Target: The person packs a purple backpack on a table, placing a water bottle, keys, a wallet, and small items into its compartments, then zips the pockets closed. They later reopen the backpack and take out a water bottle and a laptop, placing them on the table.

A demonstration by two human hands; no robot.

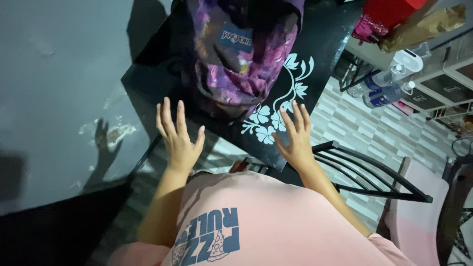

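While both forearms reach forward from the body, the left hand (177, 138) and right hand (295, 135) hover open, fingers spread, palms down over the black table (315, 44), empty, just short of the purple backpack (241, 54).

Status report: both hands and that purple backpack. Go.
Left hand open, empty, over table edge. Right hand open, flat on the black table. Purple backpack just ahead, untouched. Nothing between.
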